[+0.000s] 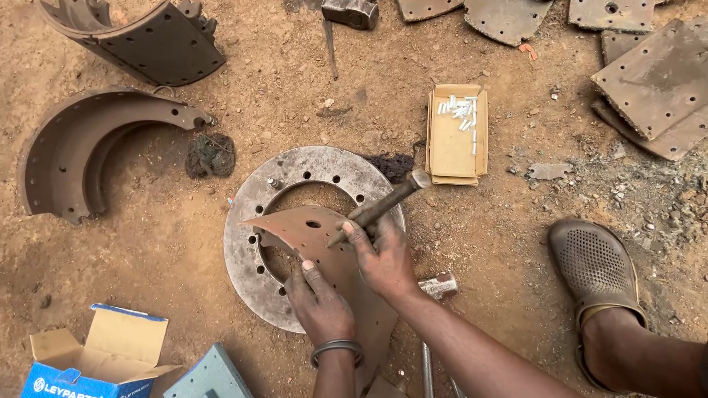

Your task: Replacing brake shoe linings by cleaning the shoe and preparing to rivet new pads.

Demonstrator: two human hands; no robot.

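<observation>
Rusty steel and red-brown dirt fill the view. One round brake disc with a ring of bolt holes lies flat on the ground, and one curved brown brake lining, drilled with holes, rests across its lower right part. The left hand presses flat on the lining, fingers stretched out and holding nothing. The right hand is closed around one metal punch, which slants up to the right with its tip down on the lining.

Two curved brake shoes lie at upper left: one on its side, one above it. At least five worn linings are scattered along the top and right edge; some are cut off by the frame, so the count may be short. One hammer head shows at the top, and what looks like a second hammer lies just beside the right wrist.

One shallow cardboard tray holds a small heap of pale rivets at its far end. One open blue and white carton sits at lower left; its contents cannot be seen. One foot in a brown clog rests at right.
</observation>
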